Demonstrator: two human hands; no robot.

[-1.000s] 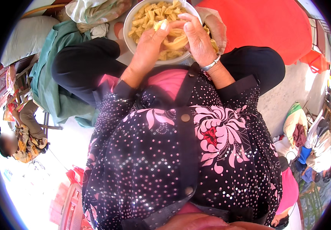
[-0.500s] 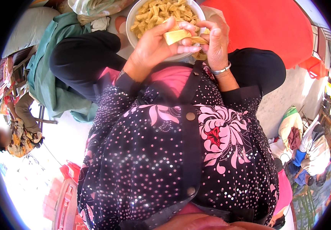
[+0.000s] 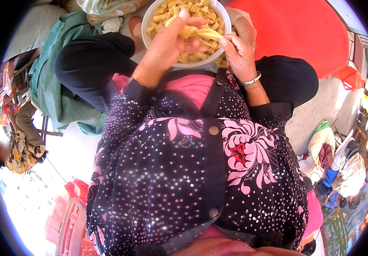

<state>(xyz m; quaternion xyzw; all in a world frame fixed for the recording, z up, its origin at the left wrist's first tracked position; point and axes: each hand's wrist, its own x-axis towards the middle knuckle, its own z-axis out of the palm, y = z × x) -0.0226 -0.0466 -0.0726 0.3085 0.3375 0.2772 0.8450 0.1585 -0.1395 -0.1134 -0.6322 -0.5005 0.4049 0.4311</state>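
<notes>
Above a white bowl (image 3: 144,26) of knotted yellow pieces (image 3: 194,13), I hold a long yellow strip (image 3: 205,33) that looks like tofu skin. My left hand (image 3: 163,46) has the strip's twisted part between its thumb and fingers, with some fingers spread around it. The strip stretches across to my right hand (image 3: 240,55), which pinches the other end between thumb and forefinger. A silver bangle (image 3: 251,80) circles my right wrist. Part of the strip is hidden behind my left fingers.
My bent knees flank the bowl. To the right lies a large red surface (image 3: 295,30); a green cloth (image 3: 56,81) and a grey sack (image 3: 32,32) are at the left. Another person (image 3: 24,149) is at far left. Bundled cloths (image 3: 324,145) lie at right.
My hands have moved apart, the left slightly left. The folded strip is now twisted and drawn out between them. More of the bowl shows.
</notes>
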